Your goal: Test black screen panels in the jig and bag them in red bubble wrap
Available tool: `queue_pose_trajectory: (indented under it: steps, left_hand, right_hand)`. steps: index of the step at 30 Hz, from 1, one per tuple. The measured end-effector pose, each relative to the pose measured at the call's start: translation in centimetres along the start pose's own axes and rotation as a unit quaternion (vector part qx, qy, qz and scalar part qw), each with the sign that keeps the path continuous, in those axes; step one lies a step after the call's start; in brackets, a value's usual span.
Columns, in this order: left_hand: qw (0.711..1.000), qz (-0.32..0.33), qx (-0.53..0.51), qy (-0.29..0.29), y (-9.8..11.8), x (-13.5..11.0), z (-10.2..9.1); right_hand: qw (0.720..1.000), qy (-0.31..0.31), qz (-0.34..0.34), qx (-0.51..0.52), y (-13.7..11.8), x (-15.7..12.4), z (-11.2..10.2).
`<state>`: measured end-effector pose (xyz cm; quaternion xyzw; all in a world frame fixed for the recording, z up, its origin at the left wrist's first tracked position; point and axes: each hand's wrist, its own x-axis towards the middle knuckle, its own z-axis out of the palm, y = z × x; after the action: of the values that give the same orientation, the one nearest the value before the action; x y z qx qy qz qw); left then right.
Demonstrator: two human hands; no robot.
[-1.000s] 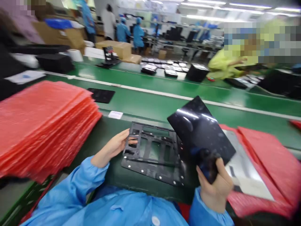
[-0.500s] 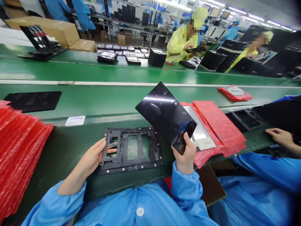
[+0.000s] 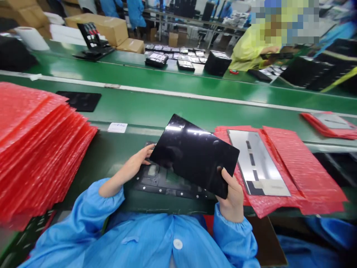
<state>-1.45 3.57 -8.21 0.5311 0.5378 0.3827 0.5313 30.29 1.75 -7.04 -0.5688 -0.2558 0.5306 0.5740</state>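
A glossy black screen panel (image 3: 195, 152) is held tilted above a black plastic frame (image 3: 164, 182). My right hand (image 3: 231, 193) grips the panel's lower right corner, thumb on the front face. At the panel's left edge, my left hand (image 3: 139, 160) is closed on the border, its fingertips partly hidden. The frame lies on the green bench under the panel, which covers most of it; round silvery spots show along its near edge. Right of my hands, a silver-backed screen panel (image 3: 259, 163) rests on red bubble-wrap sleeves (image 3: 301, 163).
A tall pile of red bubble-wrap bags (image 3: 47, 149) stands at left. Beyond it lie a black flat panel (image 3: 80, 101) and a white label (image 3: 117, 127). Another red sleeve stack (image 3: 329, 124) is at far right. Across the green line (image 3: 156, 83), a co-worker in yellow (image 3: 248, 48) handles a dark part.
The panel has swung lower and leftward over the frame. My left hand has moved from the frame to the panel's edge. The view has shifted left, uncovering more of the silver-backed panel.
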Motion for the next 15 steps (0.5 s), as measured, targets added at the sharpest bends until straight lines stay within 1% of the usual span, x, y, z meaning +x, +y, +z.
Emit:
queue_pose_trajectory:
  steps: [1, 2, 3, 4, 5, 6, 8, 10, 11, 13, 14, 15]
  left_hand:
    - [0.992, -0.011, -0.114, -0.047, 0.5, 0.0, 0.1]
    - [0.973, -0.022, -0.209, -0.091, 0.9, 0.0, 0.2]
    - [0.953, -0.031, -0.275, -0.123, 1.3, -0.1, 0.3]
    - [0.94, -0.038, -0.31, -0.138, 1.6, -0.1, 0.3]
    - [0.937, -0.041, -0.317, -0.138, 1.6, -0.2, 0.3]
    - [0.944, -0.041, -0.303, -0.123, 1.5, -0.3, 0.3]
    - [0.969, -0.024, -0.239, -0.066, 0.7, -0.4, 0.2]
    - [0.992, 0.006, -0.124, 0.001, -0.6, -0.3, 0.2]
    - [0.998, 0.021, -0.049, 0.035, -1.3, -0.2, 0.2]
    - [0.991, 0.042, 0.092, 0.088, -2.5, 0.1, 0.1]
    - [0.983, 0.051, 0.14, 0.104, -3.0, 0.2, 0.1]
    - [0.978, 0.057, 0.166, 0.113, -3.4, 0.3, 0.1]
  right_hand:
    - [1.0, -0.02, 0.014, -0.009, 0.3, -0.3, 0.2]
    - [0.998, -0.044, 0.032, -0.018, 0.5, -0.5, 0.3]
    - [0.996, -0.067, 0.05, -0.03, 0.7, -0.6, 0.5]
    - [0.993, -0.091, 0.062, -0.048, 0.9, -0.6, 0.7]
    - [0.989, -0.112, 0.061, -0.075, 1.2, -0.4, 0.8]
    - [0.985, -0.126, 0.041, -0.112, 1.5, -0.1, 0.9]
    - [0.969, -0.119, -0.042, -0.211, 2.1, 0.6, 0.9]
    - [0.938, -0.097, -0.124, -0.308, 2.9, 1.2, 0.7]
    - [0.923, -0.091, -0.148, -0.344, 3.3, 1.4, 0.6]
    - [0.904, -0.091, -0.161, -0.385, 4.0, 1.6, 0.4]
    - [0.9, -0.093, -0.162, -0.394, 4.2, 1.6, 0.3]
    - [0.897, -0.091, -0.162, -0.402, 4.4, 1.6, 0.2]
